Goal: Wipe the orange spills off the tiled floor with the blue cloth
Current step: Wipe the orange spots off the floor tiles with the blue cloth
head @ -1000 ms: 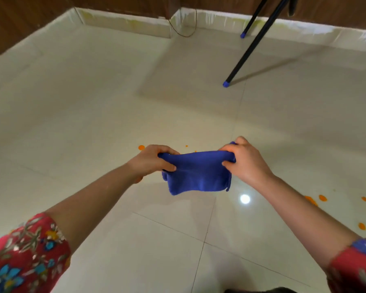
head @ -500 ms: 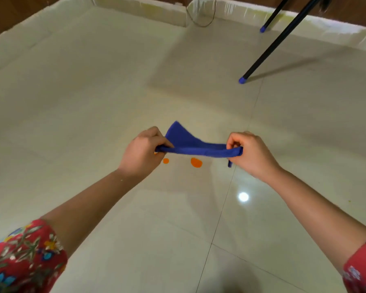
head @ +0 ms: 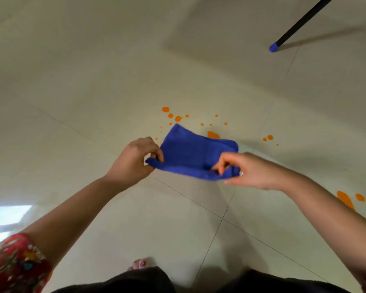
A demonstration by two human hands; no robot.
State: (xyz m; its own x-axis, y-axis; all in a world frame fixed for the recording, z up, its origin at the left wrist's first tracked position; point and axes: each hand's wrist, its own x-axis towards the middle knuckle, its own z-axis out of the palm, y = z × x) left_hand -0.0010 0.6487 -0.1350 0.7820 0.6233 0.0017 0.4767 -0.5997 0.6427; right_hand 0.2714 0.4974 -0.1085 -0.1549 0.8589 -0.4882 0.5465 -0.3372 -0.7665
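Note:
A blue cloth (head: pixel 193 153) is stretched flat between both hands, above the cream tiled floor (head: pixel 72 92). My left hand (head: pixel 135 159) pinches its near left corner. My right hand (head: pixel 249 170) pinches its near right edge between thumb and fingers. Orange spills (head: pixel 173 116) dot the floor just beyond the cloth, in several drops, and one larger blotch (head: pixel 212 134) shows at the cloth's far edge. Two small drops (head: pixel 268 138) lie to the right, and a bigger pair of orange patches (head: pixel 347 198) lies past my right forearm.
A black stand leg with a blue foot (head: pixel 274 48) rests on the floor at the upper right. My bare toes (head: pixel 140 264) and dark clothing (head: pixel 135 280) show at the bottom edge. A bright window reflection (head: pixel 6 214) lies on the tiles at the left.
The view has tipped down toward the floor. The cloth went from a hanging fold to a spread sheet held lower, over the orange drops, which now show plainly.

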